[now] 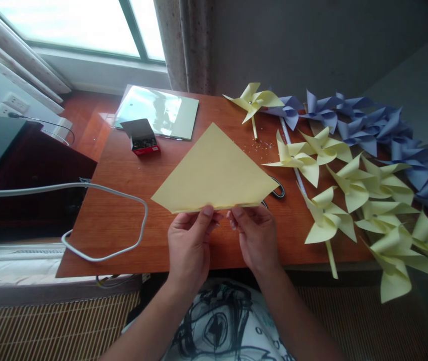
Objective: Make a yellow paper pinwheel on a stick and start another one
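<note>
A single head-worn camera looks forward and steeply down over the near edge of the wooden table [123, 235], close enough that its far edge meets the window [86, 25] and wall

I can read no words or numbers anywhere here. The small red box [143, 141] on my table [123, 225] carries some print, but it is too small to make out.

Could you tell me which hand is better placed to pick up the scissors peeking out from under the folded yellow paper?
Probably the right hand: the scissors' black handle shows just beyond the paper's right corner, on that hand's side. The left hand pinches the paper's near edge further away.
</note>
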The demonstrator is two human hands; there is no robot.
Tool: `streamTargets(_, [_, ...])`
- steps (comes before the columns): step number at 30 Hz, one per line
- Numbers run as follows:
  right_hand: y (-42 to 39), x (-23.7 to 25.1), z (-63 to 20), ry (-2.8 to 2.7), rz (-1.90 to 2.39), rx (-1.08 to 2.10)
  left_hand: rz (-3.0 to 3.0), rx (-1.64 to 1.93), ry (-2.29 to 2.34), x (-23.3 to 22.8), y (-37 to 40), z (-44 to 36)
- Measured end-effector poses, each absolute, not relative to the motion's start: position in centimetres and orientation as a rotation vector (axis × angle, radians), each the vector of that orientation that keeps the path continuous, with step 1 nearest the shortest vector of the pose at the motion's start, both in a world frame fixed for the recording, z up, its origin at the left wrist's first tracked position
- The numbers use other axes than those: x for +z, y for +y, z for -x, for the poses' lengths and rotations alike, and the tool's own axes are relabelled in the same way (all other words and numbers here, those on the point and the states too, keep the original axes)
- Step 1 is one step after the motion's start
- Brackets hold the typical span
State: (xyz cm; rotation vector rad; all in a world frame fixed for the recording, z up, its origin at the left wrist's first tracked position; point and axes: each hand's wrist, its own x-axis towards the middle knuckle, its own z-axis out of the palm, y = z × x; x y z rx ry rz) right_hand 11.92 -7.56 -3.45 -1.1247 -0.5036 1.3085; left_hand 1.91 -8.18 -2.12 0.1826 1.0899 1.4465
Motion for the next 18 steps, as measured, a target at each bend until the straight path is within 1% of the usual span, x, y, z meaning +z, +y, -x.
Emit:
streamTargets(13, [-7.4,-3.3,-12.1,-0.368,1.126,1.339,-0.227,1.573,1.105,-2.7,-7.6,0.4])
streamTargets(18, [-7.3,-3.2,-11.9,-0.311,1.082,1.359,-0.235,1.687,1.102,-2.7,-7.5,0.8])
